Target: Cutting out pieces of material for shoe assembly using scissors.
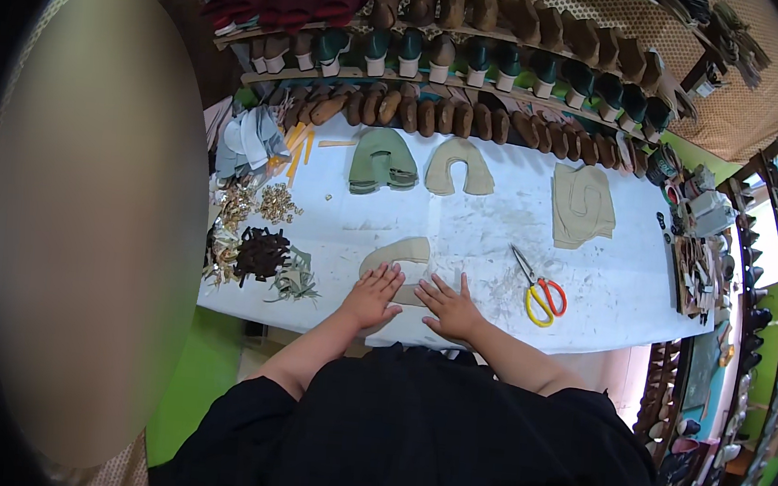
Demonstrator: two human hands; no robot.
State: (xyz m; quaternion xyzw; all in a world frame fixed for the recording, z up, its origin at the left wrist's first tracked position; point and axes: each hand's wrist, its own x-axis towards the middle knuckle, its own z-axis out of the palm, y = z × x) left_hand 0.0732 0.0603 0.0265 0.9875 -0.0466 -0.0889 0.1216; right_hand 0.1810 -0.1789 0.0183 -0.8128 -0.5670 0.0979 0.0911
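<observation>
Probably midway, I see left hand (pixel 373 299) and right hand (pixel 453 308) spread on one unfinished-looking beige piece (pixel 402 252), upper-centre green stack (pixel 378 154) apparently shaped.

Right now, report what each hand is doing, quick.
Left hand: open, palm down, fingers on the curved beige piece, not gripping it.
Right hand: open, palm down, fingertips at that piece's near end, holding nothing.

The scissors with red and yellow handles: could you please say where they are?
In the head view, the scissors lie on the white tabletop, to the right of the bare right hand.
</observation>
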